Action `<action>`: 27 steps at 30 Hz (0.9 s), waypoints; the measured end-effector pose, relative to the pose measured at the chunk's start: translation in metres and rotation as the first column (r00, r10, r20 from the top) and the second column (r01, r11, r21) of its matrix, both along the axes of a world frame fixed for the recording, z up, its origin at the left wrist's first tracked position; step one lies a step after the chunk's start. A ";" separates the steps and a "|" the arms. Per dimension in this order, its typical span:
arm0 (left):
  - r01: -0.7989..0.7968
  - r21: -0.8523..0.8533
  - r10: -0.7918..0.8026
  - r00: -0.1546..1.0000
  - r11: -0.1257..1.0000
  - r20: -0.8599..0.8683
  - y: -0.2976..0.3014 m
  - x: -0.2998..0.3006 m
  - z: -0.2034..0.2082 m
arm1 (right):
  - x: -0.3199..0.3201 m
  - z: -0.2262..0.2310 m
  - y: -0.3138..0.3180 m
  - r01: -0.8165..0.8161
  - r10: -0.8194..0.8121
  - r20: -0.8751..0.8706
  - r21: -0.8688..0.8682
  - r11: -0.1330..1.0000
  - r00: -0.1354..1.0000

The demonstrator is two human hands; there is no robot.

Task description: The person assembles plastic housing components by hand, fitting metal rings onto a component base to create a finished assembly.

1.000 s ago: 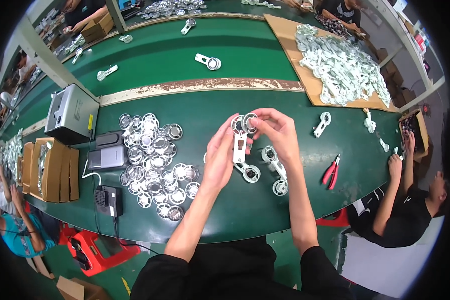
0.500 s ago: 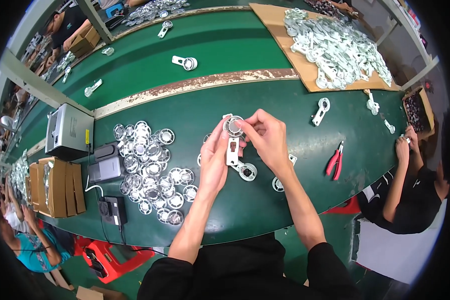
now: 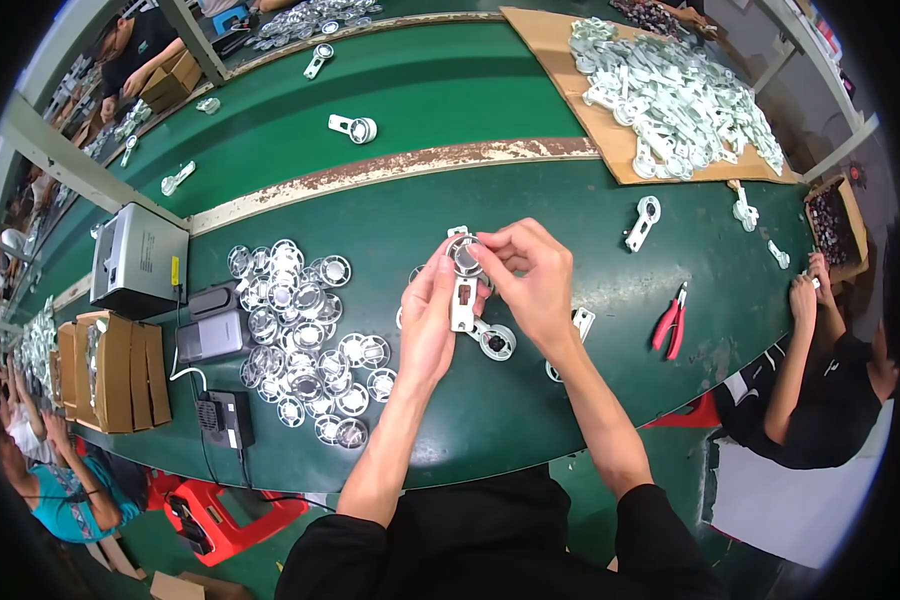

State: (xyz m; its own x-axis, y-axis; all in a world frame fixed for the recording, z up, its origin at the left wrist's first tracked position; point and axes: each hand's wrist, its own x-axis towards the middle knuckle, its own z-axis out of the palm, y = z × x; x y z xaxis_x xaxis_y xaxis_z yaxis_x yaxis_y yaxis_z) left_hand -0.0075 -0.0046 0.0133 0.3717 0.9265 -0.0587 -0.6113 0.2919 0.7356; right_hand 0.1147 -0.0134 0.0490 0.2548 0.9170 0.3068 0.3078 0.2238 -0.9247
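Note:
My left hand [image 3: 428, 318] is closed round a white plastic casing [image 3: 463, 306] with a round head and a slotted flat handle, like a small handheld-fan shell. On its head sits a round ringed cover [image 3: 464, 256], silver and clear. My right hand [image 3: 532, 282] pinches the cover's right edge between thumb and fingers. Beneath my hands another white casing [image 3: 494, 342] lies on the green table, partly hidden. One more casing [image 3: 583, 322] shows by my right wrist. To the left spreads a heap of round clear covers [image 3: 305, 330].
Red-handled pliers [image 3: 670, 322] and a loose casing [image 3: 643, 222] lie at right. Cardboard [image 3: 610, 155] bears a pile of white casings. Beyond a worn ledge [image 3: 390, 170] runs a green belt [image 3: 450, 100]. Boxes [image 3: 120, 375] and a grey machine [image 3: 140, 262] stand left. A co-worker's hands [image 3: 808, 290] work at right.
The parts on the belt have shifted left. My right fingers have moved slightly on the cover; both hands stay in nearly the same place.

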 end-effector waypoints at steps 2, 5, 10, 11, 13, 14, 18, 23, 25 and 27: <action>-0.031 -0.010 0.031 0.998 0.999 -0.052 -0.002 0.003 0.004 | -0.001 -0.003 0.002 0.011 -0.013 0.050 0.047 0.999 0.999; -0.021 0.004 0.022 0.998 1.000 -0.060 -0.002 0.002 0.004 | 0.002 -0.008 0.004 0.007 -0.021 0.115 0.127 0.992 0.993; 0.001 0.014 0.000 0.998 1.000 -0.055 0.000 0.000 0.005 | 0.005 -0.009 0.005 -0.018 -0.005 0.131 0.170 0.985 0.991; 0.008 -0.004 -0.008 0.999 1.000 -0.039 0.001 -0.001 0.004 | 0.004 -0.007 0.004 -0.015 -0.006 0.134 0.154 0.988 0.991; 0.022 -0.027 -0.022 1.000 0.999 -0.014 0.001 -0.003 0.004 | 0.003 -0.007 0.004 -0.012 -0.007 0.137 0.137 0.990 0.991; 0.039 -0.049 -0.039 0.999 0.998 0.014 0.001 -0.004 0.005 | 0.005 -0.008 0.005 -0.011 -0.013 0.159 0.146 0.989 0.987; 0.102 -0.082 -0.096 0.992 0.991 0.076 0.004 -0.008 0.001 | 0.009 -0.007 0.004 -0.020 -0.012 0.214 0.147 0.989 0.977; 0.147 -0.130 -0.127 0.981 0.981 0.146 0.006 -0.012 0.001 | 0.015 0.000 0.005 -0.121 0.107 0.175 0.074 0.990 0.979; 0.140 -0.144 -0.117 0.980 0.980 0.161 0.006 -0.012 -0.001 | 0.017 -0.001 0.007 -0.176 0.175 0.118 -0.002 0.984 0.977; 0.141 -0.156 -0.112 0.978 0.978 0.178 0.005 -0.010 0.001 | 0.019 -0.005 0.007 -0.255 0.239 -0.109 -0.171 0.952 0.965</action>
State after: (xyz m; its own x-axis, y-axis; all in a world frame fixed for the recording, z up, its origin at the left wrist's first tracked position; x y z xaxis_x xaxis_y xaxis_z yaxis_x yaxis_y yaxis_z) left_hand -0.0170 0.0002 0.0139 0.5030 0.8535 -0.1357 -0.6717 0.4850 0.5600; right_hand 0.1335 -0.0060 0.0444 0.0309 0.9928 0.1161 0.1820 0.1086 -0.9773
